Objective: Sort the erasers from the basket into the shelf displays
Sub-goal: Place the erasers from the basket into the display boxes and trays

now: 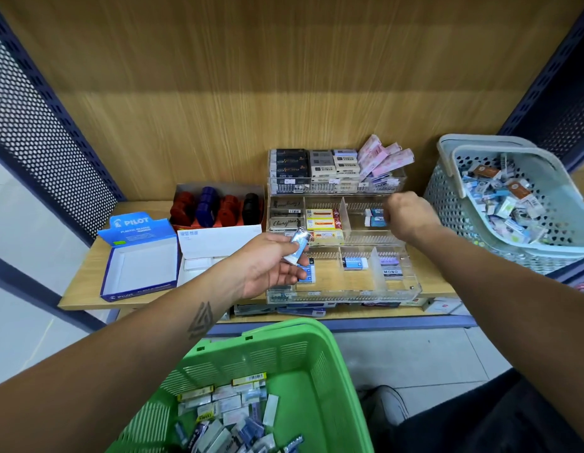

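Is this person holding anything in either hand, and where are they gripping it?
The left hand pinches a small blue-and-white eraser at its lower end. The right hand is curled over the acrylic display; whether it holds anything cannot be told.

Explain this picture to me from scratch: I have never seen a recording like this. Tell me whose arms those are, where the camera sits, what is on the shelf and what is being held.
There is no machine here: a person wears one wide-angle camera on the head, looking forward and down, so the arms are the person's own.

The left hand holds a small blue-and-white eraser in its grip. The right hand, fingers curled, reaches into the middle tier of a clear acrylic display, beside two blue erasers; whether it holds anything cannot be seen.

The display's compartments hold sorted erasers. Left of it on the wooden shelf stand an open blue Pilot box, a white box and a box of red, blue and black items.

A green basket of loose erasers sits nearest the camera; a pale basket of more erasers stands at the right.
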The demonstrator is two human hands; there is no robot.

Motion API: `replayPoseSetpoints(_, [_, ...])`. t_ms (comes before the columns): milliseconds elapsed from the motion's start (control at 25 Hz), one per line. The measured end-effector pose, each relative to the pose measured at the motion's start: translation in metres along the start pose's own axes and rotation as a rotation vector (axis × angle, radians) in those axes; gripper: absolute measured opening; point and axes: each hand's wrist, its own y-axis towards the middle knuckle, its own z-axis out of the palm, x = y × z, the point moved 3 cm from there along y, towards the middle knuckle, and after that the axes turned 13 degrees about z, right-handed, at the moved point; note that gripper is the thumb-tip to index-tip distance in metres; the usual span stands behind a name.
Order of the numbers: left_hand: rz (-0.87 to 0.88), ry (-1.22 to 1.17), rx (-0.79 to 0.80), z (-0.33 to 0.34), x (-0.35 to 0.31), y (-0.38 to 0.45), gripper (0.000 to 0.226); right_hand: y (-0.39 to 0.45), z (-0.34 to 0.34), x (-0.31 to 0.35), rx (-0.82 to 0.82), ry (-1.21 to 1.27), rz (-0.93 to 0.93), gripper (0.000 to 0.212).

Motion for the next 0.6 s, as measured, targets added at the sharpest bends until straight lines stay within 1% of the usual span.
replayPoseSetpoints(120, [-0.008,-0.005,-0.004,-0.001,0.003,0.003,0.016,0.004,0.0,0.004,0.004,-0.098,-0.024,0.02])
replayPoseSetpoints(240, [-0.011,-0.036,-0.007,0.002,0.002,0.001,0.008,0.01,0.006,0.008,0.043,-0.049,-0.032,0.02])
replayPoseSetpoints(360, [-0.002,-0.075,0.024,0.002,0.0,0.0,0.015,0.018,0.012,0.012,0.078,-0.044,-0.027,0.02])
replayPoseSetpoints(440, [0.01,-0.082,0.035,-0.001,0.0,-0.001,0.016,0.022,0.017,0.015,0.078,-0.044,0.019,0.022])
replayPoseSetpoints(520, [0.023,-0.086,0.032,-0.004,-0.002,-0.002,0.014,0.021,0.016,0.02,0.099,0.014,0.04,0.021])
replayPoseSetpoints(600, [0.044,-0.073,0.011,-0.008,-0.003,-0.004,0.016,0.016,0.005,0.032,0.076,0.117,-0.01,0.019])
